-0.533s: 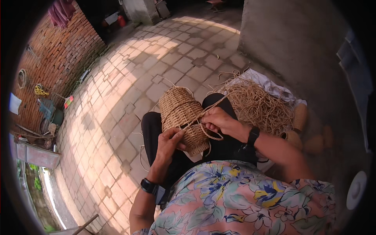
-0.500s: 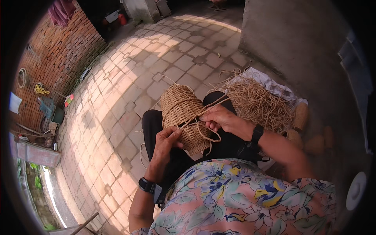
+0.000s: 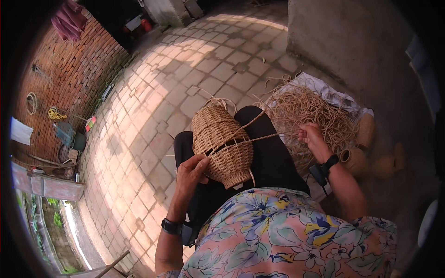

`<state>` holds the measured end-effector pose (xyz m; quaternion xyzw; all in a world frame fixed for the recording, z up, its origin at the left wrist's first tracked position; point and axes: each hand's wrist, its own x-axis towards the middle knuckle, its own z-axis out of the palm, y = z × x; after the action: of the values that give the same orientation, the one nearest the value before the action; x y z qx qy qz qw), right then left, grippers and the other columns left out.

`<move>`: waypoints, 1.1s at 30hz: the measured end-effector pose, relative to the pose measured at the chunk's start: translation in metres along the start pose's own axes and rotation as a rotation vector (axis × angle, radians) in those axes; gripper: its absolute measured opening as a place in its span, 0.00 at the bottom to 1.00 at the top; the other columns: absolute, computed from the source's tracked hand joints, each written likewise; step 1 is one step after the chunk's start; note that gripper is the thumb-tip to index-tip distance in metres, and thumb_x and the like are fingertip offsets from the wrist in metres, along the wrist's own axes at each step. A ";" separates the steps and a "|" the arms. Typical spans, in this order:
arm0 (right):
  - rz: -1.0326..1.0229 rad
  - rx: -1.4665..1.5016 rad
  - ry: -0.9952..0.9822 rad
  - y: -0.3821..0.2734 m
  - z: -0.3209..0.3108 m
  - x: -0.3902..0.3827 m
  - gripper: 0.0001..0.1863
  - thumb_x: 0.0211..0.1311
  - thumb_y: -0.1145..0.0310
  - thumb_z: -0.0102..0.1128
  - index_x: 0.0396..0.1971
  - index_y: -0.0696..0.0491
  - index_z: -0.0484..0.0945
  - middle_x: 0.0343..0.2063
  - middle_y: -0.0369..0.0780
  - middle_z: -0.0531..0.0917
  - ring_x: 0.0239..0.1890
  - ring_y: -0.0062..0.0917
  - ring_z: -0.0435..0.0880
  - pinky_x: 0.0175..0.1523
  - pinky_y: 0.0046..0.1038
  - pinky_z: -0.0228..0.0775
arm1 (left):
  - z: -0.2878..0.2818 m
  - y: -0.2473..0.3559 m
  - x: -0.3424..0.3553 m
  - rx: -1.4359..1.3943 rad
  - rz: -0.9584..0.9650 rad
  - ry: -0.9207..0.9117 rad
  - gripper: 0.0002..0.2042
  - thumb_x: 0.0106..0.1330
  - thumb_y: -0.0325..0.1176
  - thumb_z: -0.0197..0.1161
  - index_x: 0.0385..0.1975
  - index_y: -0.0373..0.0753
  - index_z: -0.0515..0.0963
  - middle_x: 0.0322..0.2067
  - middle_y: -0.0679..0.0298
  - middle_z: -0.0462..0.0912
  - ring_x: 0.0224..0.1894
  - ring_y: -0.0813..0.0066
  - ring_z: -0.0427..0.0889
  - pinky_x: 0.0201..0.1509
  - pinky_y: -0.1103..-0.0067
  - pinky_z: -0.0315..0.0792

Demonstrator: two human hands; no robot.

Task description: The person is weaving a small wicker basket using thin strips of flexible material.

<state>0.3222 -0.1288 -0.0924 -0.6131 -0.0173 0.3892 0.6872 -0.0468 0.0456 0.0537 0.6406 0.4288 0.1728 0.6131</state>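
Note:
A tan basket (image 3: 218, 123) of woven straw cord lies across my black-trousered knees, with a dark slit-like gap across its lower half. My left hand (image 3: 191, 171) is closed at the basket's near left side, thumb and fingers pinching its edge by the end of the gap. My right hand (image 3: 314, 137) is out to the right, fingers curled together. A taut cord (image 3: 266, 137) runs from the gap towards it; its last stretch blends into the heap of cord behind. A second strand slants from the basket up to that heap. Loose cord loops stick up at the basket's far end.
A tangled heap of straw cord (image 3: 320, 109) lies on a white sack (image 3: 343, 99) to the right. Beside it are several woven tan pieces (image 3: 354, 162). Grey wall (image 3: 343, 41) stands at right, brick wall (image 3: 79, 60) at left, paving (image 3: 139, 125) between.
My right hand has moved from the basket out to the right, drawing the cord; the loop near the gap has been pulled straight. My left hand stays at the basket's edge.

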 end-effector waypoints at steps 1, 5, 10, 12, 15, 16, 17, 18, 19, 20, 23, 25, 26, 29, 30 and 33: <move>-0.010 -0.016 -0.020 0.006 -0.003 0.000 0.04 0.58 0.72 0.56 0.26 0.55 0.72 0.21 0.39 0.79 0.20 0.21 0.77 0.24 0.26 0.75 | 0.001 0.005 -0.002 0.195 0.054 0.063 0.07 0.64 0.35 0.61 0.32 0.37 0.78 0.24 0.67 0.79 0.16 0.79 0.74 0.24 0.83 0.71; 0.036 0.070 -0.078 0.022 -0.002 -0.004 0.04 0.58 0.71 0.56 0.29 0.55 0.72 0.22 0.40 0.79 0.22 0.21 0.78 0.25 0.26 0.76 | 0.029 0.028 -0.018 0.648 0.569 0.449 0.05 0.56 0.26 0.64 0.32 0.39 0.79 0.27 0.60 0.79 0.24 0.69 0.80 0.26 0.76 0.72; -0.012 0.092 -0.159 0.030 0.001 -0.011 0.04 0.60 0.69 0.57 0.31 0.52 0.73 0.27 0.36 0.79 0.28 0.20 0.78 0.37 0.27 0.75 | 0.052 0.037 -0.008 0.734 0.782 0.260 0.05 0.58 0.24 0.62 0.33 0.37 0.79 0.27 0.58 0.80 0.25 0.66 0.81 0.29 0.76 0.73; -0.015 0.131 -0.172 0.027 0.003 -0.013 0.04 0.61 0.70 0.57 0.32 0.53 0.73 0.27 0.35 0.79 0.28 0.20 0.78 0.38 0.26 0.75 | 0.054 0.039 -0.006 0.825 0.721 0.312 0.05 0.58 0.23 0.61 0.34 0.37 0.79 0.27 0.56 0.80 0.27 0.61 0.82 0.30 0.74 0.74; 0.022 0.260 -0.216 0.029 -0.001 -0.005 0.04 0.62 0.70 0.57 0.34 0.53 0.75 0.27 0.34 0.79 0.30 0.19 0.78 0.38 0.23 0.74 | 0.057 0.041 -0.004 0.860 0.719 0.295 0.05 0.59 0.24 0.60 0.33 0.37 0.79 0.25 0.55 0.80 0.27 0.58 0.82 0.30 0.73 0.74; 0.054 0.355 -0.247 0.027 -0.003 0.001 0.04 0.62 0.71 0.57 0.35 0.54 0.76 0.27 0.34 0.79 0.30 0.18 0.78 0.39 0.23 0.74 | 0.058 0.042 -0.001 0.878 0.721 0.285 0.04 0.59 0.25 0.60 0.33 0.36 0.80 0.25 0.54 0.80 0.26 0.56 0.82 0.30 0.72 0.74; 0.074 0.378 -0.319 0.014 0.009 -0.007 0.05 0.62 0.72 0.58 0.36 0.56 0.76 0.26 0.34 0.79 0.28 0.19 0.79 0.38 0.22 0.75 | 0.056 0.041 0.001 0.882 0.719 0.283 0.04 0.59 0.25 0.60 0.33 0.36 0.80 0.25 0.54 0.80 0.26 0.56 0.82 0.30 0.72 0.74; 0.077 0.381 -0.320 0.000 0.023 -0.014 0.05 0.62 0.72 0.58 0.36 0.56 0.76 0.26 0.34 0.79 0.28 0.19 0.79 0.38 0.22 0.75 | 0.054 0.038 0.004 0.841 0.720 0.275 0.05 0.60 0.25 0.59 0.32 0.36 0.80 0.23 0.54 0.81 0.25 0.59 0.82 0.30 0.74 0.74; 0.087 0.332 -0.510 -0.015 0.034 -0.020 0.05 0.61 0.72 0.58 0.36 0.56 0.77 0.26 0.35 0.80 0.27 0.19 0.79 0.37 0.22 0.75 | 0.055 0.037 0.006 0.796 0.725 0.262 0.05 0.60 0.26 0.58 0.32 0.36 0.80 0.21 0.53 0.81 0.23 0.61 0.82 0.29 0.75 0.74; 0.100 0.281 -0.699 -0.026 0.046 -0.030 0.05 0.61 0.73 0.59 0.35 0.57 0.77 0.26 0.36 0.80 0.26 0.19 0.79 0.36 0.23 0.76 | 0.055 0.038 0.008 0.796 0.725 0.255 0.05 0.60 0.26 0.58 0.32 0.36 0.80 0.21 0.53 0.81 0.23 0.61 0.82 0.29 0.75 0.74; 0.092 0.076 -0.723 -0.048 0.094 -0.067 0.08 0.60 0.73 0.60 0.36 0.59 0.76 0.27 0.38 0.80 0.26 0.18 0.81 0.33 0.22 0.78 | 0.055 0.041 0.011 0.718 0.491 0.216 0.07 0.61 0.27 0.56 0.32 0.36 0.82 0.20 0.55 0.81 0.22 0.75 0.81 0.28 0.78 0.73; 0.125 0.017 -0.712 -0.043 0.122 -0.074 0.07 0.58 0.72 0.61 0.34 0.58 0.74 0.26 0.38 0.80 0.25 0.19 0.80 0.31 0.23 0.78 | 0.055 0.040 0.011 0.713 0.496 0.221 0.07 0.61 0.28 0.57 0.32 0.36 0.82 0.20 0.56 0.81 0.22 0.74 0.82 0.29 0.78 0.73; 0.132 -0.035 -0.690 -0.038 0.132 -0.074 0.07 0.58 0.73 0.61 0.33 0.57 0.74 0.26 0.38 0.80 0.25 0.19 0.80 0.30 0.23 0.78 | 0.056 0.040 0.012 0.707 0.499 0.228 0.07 0.61 0.28 0.57 0.32 0.36 0.81 0.21 0.56 0.82 0.23 0.74 0.82 0.29 0.78 0.73; 0.128 -0.190 -0.607 -0.025 0.149 -0.074 0.07 0.57 0.73 0.61 0.31 0.56 0.72 0.25 0.38 0.80 0.24 0.19 0.80 0.26 0.23 0.77 | 0.061 0.042 0.010 0.675 0.487 0.239 0.07 0.59 0.27 0.57 0.33 0.37 0.81 0.22 0.57 0.82 0.24 0.72 0.83 0.30 0.77 0.73; 0.127 -0.199 -0.609 -0.024 0.151 -0.073 0.07 0.57 0.73 0.61 0.31 0.56 0.72 0.25 0.38 0.80 0.24 0.19 0.80 0.26 0.23 0.77 | 0.062 0.041 0.009 0.667 0.486 0.244 0.07 0.59 0.27 0.57 0.33 0.37 0.81 0.22 0.57 0.82 0.24 0.72 0.83 0.30 0.77 0.73; 0.163 -0.183 -0.575 -0.022 0.154 -0.069 0.04 0.51 0.77 0.60 0.26 0.57 0.74 0.19 0.37 0.78 0.19 0.20 0.79 0.22 0.23 0.76 | 0.064 0.038 0.007 0.659 0.503 0.249 0.07 0.57 0.27 0.57 0.34 0.39 0.80 0.23 0.57 0.82 0.26 0.68 0.83 0.31 0.76 0.74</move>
<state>0.2085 -0.0386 -0.0043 -0.5366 -0.1969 0.5974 0.5624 0.0185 0.0149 0.0753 0.8609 0.3623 0.2465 0.2586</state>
